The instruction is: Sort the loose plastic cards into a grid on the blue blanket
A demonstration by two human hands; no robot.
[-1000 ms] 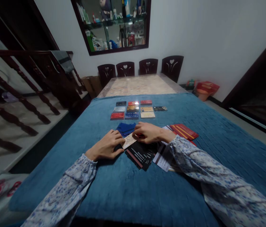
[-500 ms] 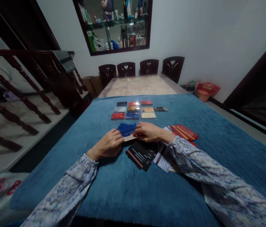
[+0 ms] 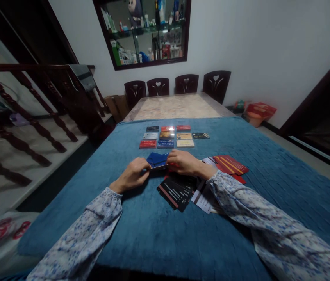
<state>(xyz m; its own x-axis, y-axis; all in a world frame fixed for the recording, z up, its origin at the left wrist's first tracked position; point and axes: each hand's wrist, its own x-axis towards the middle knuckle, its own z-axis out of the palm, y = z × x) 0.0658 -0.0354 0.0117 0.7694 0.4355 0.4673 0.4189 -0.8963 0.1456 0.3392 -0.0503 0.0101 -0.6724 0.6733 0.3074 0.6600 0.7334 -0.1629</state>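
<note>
My left hand [image 3: 132, 174] is closed, its thumb and fingers pinching the left end of a thin card [image 3: 158, 168] that shows almost edge-on. At the card's other end, my right hand [image 3: 184, 162] is closed on it, with a bit of red under the fingertips. Just behind, blue cards [image 3: 156, 159] overlap one another. Black cards [image 3: 173, 192] lie fanned out in front of my right hand. Partly under my right forearm are white cards [image 3: 203, 198], and red cards with yellow stripes [image 3: 231, 164] spread beyond the wrist.
Farther back on the blue cloth [image 3: 141, 230], rows of cards or small stacks are laid out, among them a red one [image 3: 147, 144] and a black one [image 3: 201, 136]. Bare marble tabletop [image 3: 173, 105] and several dark chairs [image 3: 186, 84] stand beyond. A plastic bag [image 3: 3, 238] sits at lower left.
The card between my hands has tipped from showing a pale face to nearly edge-on. My left hand has shifted slightly left and away from me; the laid-out cards look unchanged.
</note>
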